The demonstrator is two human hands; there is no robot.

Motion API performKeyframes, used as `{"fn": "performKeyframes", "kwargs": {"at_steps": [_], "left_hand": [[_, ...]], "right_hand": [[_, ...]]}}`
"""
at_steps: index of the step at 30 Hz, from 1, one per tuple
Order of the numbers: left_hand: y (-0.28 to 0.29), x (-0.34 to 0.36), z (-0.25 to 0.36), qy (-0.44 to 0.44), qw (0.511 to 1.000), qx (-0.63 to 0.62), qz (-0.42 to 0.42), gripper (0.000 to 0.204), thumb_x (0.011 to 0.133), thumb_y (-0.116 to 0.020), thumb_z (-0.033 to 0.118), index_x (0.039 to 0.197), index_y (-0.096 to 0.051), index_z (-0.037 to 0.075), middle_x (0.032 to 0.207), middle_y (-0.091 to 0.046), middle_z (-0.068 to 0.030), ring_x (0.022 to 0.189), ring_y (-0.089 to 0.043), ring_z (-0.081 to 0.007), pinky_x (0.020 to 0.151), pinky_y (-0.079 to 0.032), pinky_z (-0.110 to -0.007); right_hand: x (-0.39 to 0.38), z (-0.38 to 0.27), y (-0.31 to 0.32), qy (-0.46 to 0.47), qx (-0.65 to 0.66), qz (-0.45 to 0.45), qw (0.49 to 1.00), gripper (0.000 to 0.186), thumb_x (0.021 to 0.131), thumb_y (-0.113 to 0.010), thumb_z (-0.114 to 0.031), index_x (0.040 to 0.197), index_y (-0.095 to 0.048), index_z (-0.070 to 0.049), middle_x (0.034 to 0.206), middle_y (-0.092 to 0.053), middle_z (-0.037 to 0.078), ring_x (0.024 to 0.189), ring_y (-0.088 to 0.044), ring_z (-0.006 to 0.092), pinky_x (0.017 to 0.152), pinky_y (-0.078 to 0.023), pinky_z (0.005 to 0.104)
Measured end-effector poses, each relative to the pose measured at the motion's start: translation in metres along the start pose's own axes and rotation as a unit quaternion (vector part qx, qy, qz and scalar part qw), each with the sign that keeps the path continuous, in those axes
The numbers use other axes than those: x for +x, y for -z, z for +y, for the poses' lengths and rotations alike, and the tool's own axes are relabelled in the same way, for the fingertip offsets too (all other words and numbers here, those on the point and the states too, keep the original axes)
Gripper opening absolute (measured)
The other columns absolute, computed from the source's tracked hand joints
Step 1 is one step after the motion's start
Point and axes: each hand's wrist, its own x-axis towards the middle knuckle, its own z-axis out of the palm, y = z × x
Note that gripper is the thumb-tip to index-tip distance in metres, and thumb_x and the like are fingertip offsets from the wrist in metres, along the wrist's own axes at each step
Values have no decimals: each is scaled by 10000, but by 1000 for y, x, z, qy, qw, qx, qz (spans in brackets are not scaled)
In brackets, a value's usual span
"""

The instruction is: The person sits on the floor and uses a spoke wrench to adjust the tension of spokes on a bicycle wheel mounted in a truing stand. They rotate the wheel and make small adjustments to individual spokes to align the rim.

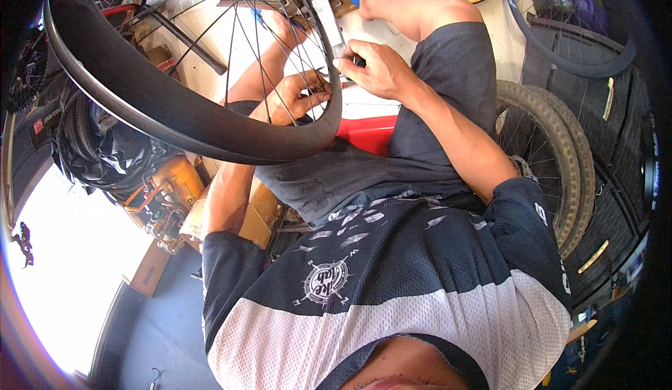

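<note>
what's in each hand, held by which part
The left hand seems to pinch the wheel just inside its rim; the right hand holds a small dark object, which part unclear.

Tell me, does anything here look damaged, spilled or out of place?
Nothing looks spilled, and the wheel shows no clear damage. The black plastic, rumpled at the person's left, just looks untidy.

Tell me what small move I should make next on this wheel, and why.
Perhaps ease the right hand closer to the left hand: the left is among the spokes near the rim, while the right is just across the rim's outer side.
</note>
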Motion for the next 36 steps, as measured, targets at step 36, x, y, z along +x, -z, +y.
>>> {"fn": "performKeyframes", "kwargs": {"at_steps": [36], "left_hand": [[-11,-32,18,19,995,-88,40,281,994,-720,294,915,-613,47,834,-583,28,798,-518,-72,702,-417,-263]], "right_hand": [[-4,-2,1,-1,-11,5,1000,369,954,-645,-406,950,-688,-40,802,-702,217,775,-680,419,731,-496,513]]}}
